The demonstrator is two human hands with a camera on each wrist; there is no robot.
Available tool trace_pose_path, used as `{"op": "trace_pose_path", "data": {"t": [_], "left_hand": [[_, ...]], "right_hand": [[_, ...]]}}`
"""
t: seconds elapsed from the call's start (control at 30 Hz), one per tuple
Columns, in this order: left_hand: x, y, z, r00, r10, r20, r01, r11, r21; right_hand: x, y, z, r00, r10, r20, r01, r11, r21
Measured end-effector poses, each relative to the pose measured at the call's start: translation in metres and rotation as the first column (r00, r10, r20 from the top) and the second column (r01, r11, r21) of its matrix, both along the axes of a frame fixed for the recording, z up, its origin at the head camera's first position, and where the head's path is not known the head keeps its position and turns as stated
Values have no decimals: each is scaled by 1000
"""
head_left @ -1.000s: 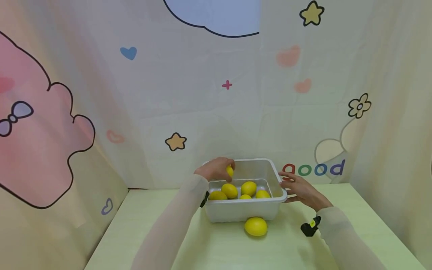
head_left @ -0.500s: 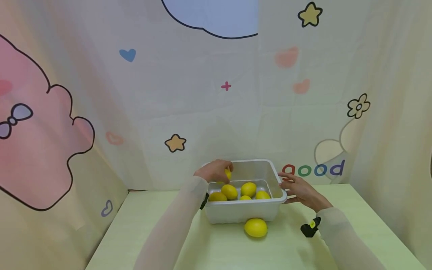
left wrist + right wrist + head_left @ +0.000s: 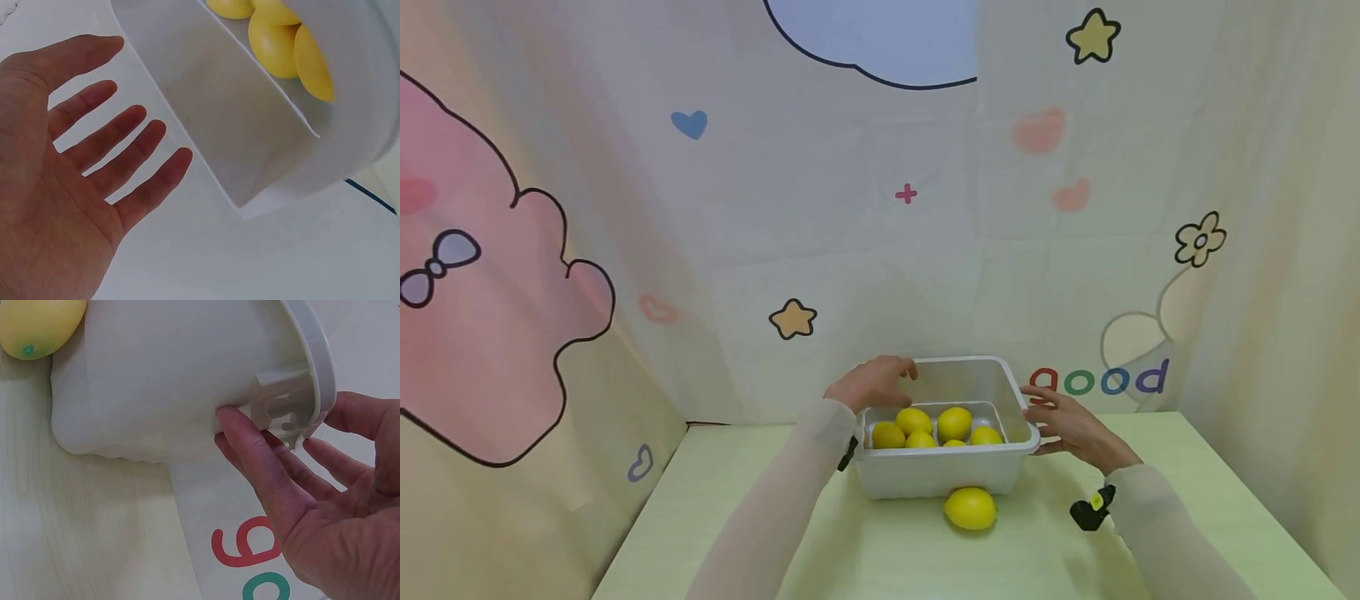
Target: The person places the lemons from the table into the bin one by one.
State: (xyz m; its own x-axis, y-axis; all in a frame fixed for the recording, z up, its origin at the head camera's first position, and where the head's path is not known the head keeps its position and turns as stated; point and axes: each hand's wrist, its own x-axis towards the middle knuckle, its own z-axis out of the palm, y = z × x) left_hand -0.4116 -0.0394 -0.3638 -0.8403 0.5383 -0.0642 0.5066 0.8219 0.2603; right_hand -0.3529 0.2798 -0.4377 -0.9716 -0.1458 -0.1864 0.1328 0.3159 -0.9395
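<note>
In the head view, a white plastic bin (image 3: 936, 472) holds several yellow lemons (image 3: 955, 423). Over its left rear part hovers my left hand (image 3: 874, 383), holding nothing. The left wrist view shows that hand (image 3: 81, 181) with fingers spread beside the bin's rim. My right hand (image 3: 1070, 425) rests against the bin's right side. Seen from the right wrist, the fingers of that hand (image 3: 337, 512) touch the outer wall and rim around a handle slot (image 3: 290, 409). One more lemon (image 3: 971, 508) lies on the table just in front of the bin.
The pale green table (image 3: 737, 492) ends at a patterned curtain (image 3: 925, 275) close behind the bin. More curtain hangs along the left and right sides.
The lemon in my left hand has been let go into the bin, among the others. The left fingers have parted and the hand has shifted slightly left. My right hand stays at the bin.
</note>
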Motion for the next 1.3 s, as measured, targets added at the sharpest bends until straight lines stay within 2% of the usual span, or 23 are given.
{"op": "trace_pose_path", "data": {"t": [0.43, 0.83, 1.0, 1.1, 1.3], "left_hand": [[26, 2, 13, 994, -62, -95, 59, 998, -28], [49, 1, 15, 976, -100, -192, 92, 994, -55], [59, 0, 13, 969, -129, -211, 129, 992, -14], [65, -1, 12, 963, -147, -226, 153, 988, 7], [78, -1, 10, 934, -197, -298, 206, 979, -2]], "right_hand": [[2, 0, 1, 1000, -2, -5, 2, 1000, 10], [4, -2, 4, 1000, 0, -9, 0, 1000, 18], [4, -2, 4, 1000, 9, -3, -9, 1000, 10], [3, -2, 4, 1000, 13, -1, -13, 1000, 4], [1, -2, 2, 1000, 12, 1, -12, 1000, 0]]}}
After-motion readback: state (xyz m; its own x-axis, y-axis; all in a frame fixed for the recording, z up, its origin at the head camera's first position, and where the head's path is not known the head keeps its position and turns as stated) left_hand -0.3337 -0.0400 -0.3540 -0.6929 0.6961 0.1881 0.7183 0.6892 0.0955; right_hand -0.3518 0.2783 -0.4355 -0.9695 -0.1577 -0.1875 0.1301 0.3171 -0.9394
